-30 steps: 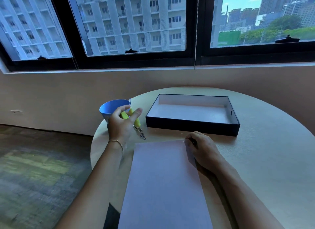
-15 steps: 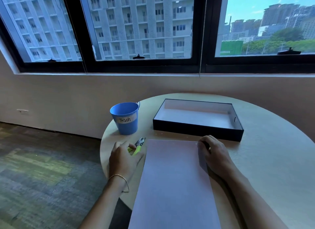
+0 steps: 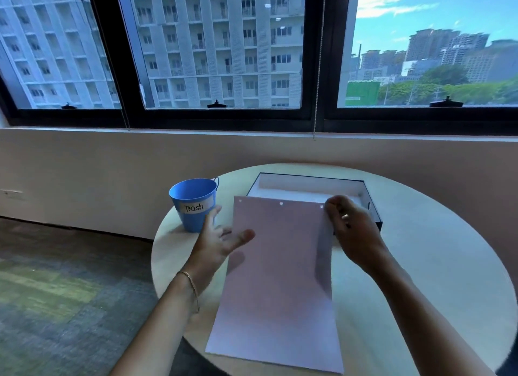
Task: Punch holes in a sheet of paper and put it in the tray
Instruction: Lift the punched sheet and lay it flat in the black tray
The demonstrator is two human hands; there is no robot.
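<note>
Pink paper (image 3: 280, 277), far edge over the tray (image 3: 308, 183), pinched by right hand (image 3: 356, 235); left hand (image 3: 215, 241) grip released.

On the table (image 3: 420, 263), the tray (image 3: 372, 204) is placed right of the trash bucket (image 3: 193, 204); the sheet of paper (image 3: 280, 277) is held before the tray, overlapping its near edge.

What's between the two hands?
The punched sheet of paper, its top right corner pinched by the right hand, left hand at its left edge; head view.
</note>
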